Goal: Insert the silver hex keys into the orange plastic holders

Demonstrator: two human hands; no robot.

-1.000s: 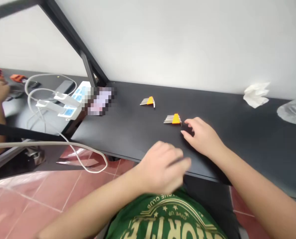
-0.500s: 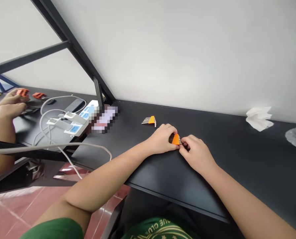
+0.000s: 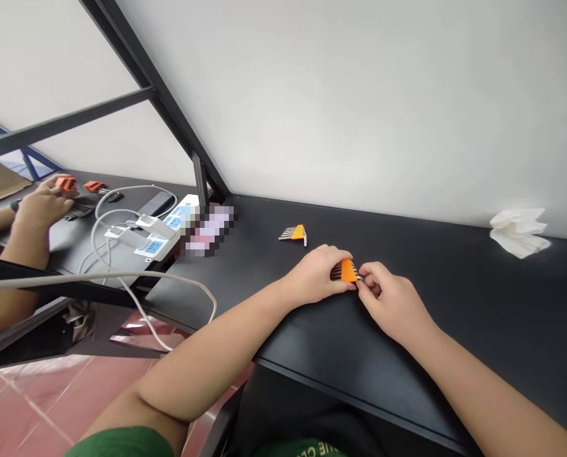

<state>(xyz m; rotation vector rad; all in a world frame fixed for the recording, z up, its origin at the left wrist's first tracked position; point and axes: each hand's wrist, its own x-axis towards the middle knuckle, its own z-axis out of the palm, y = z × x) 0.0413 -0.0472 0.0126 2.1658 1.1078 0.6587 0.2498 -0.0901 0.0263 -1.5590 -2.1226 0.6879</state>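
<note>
An orange-holder hex key set (image 3: 348, 271) lies low over the black desk, gripped between the thumb and fingers of my left hand (image 3: 319, 274). Metal keys stick out on both sides of its holder. At its right side, my right hand (image 3: 392, 298) has thumb and forefinger closed on the end of a hex key (image 3: 360, 278); the fingers hide most of that end. A second orange-holder hex key set (image 3: 298, 233) sits farther back on the desk, left of my hands, touched by neither.
A white power strip (image 3: 169, 228) with plugs and grey cables (image 3: 97, 277) stands left, beside a blurred-out flat object (image 3: 211, 230). Crumpled tissue (image 3: 519, 231) lies by the wall. Beyond the black frame (image 3: 200, 181), another person's hands (image 3: 45, 200) hold an orange object (image 3: 66, 183).
The whole view has shifted, so things appear farther right. My left hand still grips the hex key set, and my right fingers stay at its right side. More of the orange holder shows.
</note>
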